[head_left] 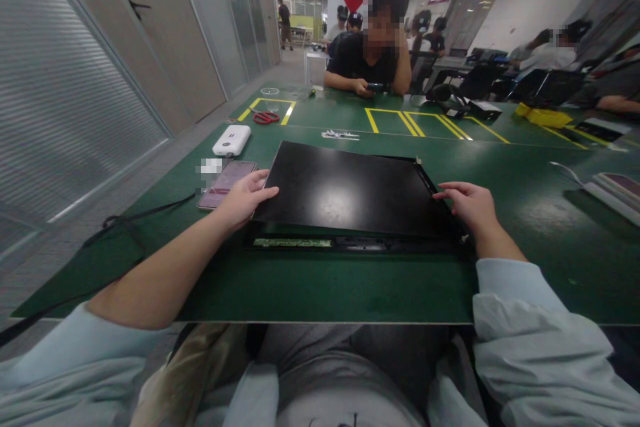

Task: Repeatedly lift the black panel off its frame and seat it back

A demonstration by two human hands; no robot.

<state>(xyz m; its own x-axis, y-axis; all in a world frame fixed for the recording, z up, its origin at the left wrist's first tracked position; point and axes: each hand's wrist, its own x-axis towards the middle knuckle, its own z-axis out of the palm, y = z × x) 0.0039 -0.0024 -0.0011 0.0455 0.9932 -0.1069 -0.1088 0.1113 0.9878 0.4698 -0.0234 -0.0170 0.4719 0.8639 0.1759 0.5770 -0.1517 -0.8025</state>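
Dark screen (345,190) askew over a black frame (395,244)

The green surface (345,290) spreads beneath everything, with a seated person (367,60) leaning on its far side, holding a phone. The black frame lies near the front edge, its right side and lower strip showing. The screen rests slightly turned above it, between the two hands, its left edge overhanging toward the left hand (245,197). That hand grips this edge, thumb on top and the other fingers around the side. The right hand (470,210) is at the opposite side, its fingers bent close together at the frame's right edge; whether they pinch it, I cannot tell. A pink phone (231,182) lies just beside the left hand, a white power bank (232,140) beyond it, then red-handled scissors (266,117). A slim green circuit board (293,242) shows in the frame's lower strip.
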